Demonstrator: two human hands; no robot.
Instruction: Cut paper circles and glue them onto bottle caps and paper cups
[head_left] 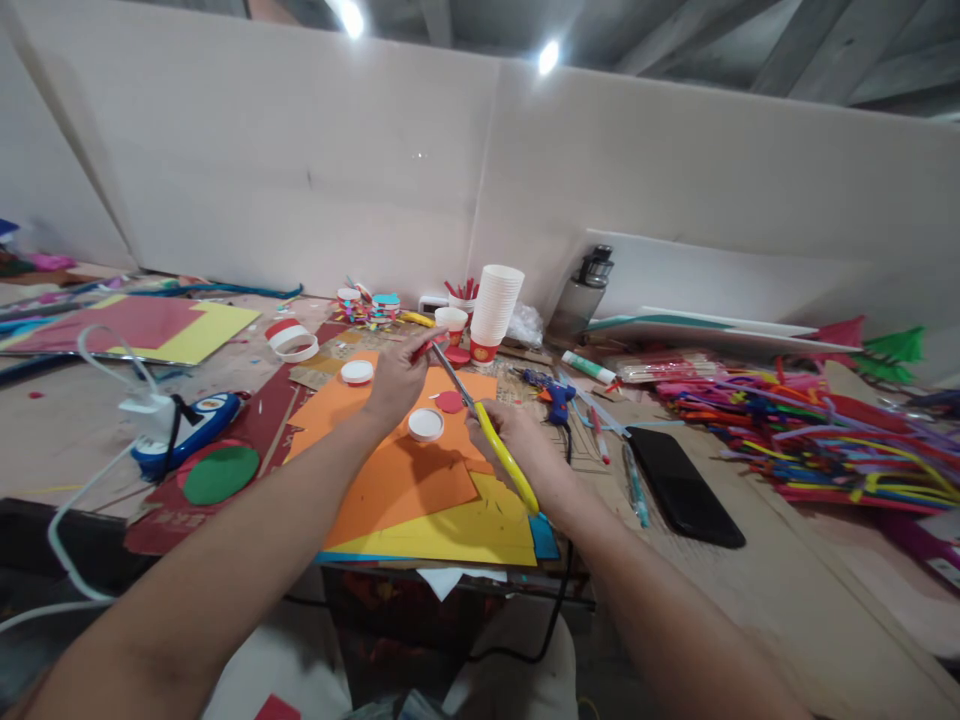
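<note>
My right hand (517, 440) is closed round the yellow handles of a pair of scissors (501, 455), whose blades point up and left. At the blade tips is my left hand (399, 372), its fingers pinched on a small red piece (424, 348), mostly hidden by the fingers. Below the hands lie orange sheets (397, 490) over a yellow sheet (472, 530). Two short white cut cup bottoms, one near my left wrist (357, 372) and one between my arms (426, 425), rest on the orange. A red paper disc (450, 402) lies beside the blades.
A tall stack of paper cups (496, 310) stands behind my hands. To the right are a blue glue gun (559, 400), a black phone (686, 487) and many coloured pipe cleaners (817, 430). On the left are a green disc (221, 474) and a white plug with cable (148, 415).
</note>
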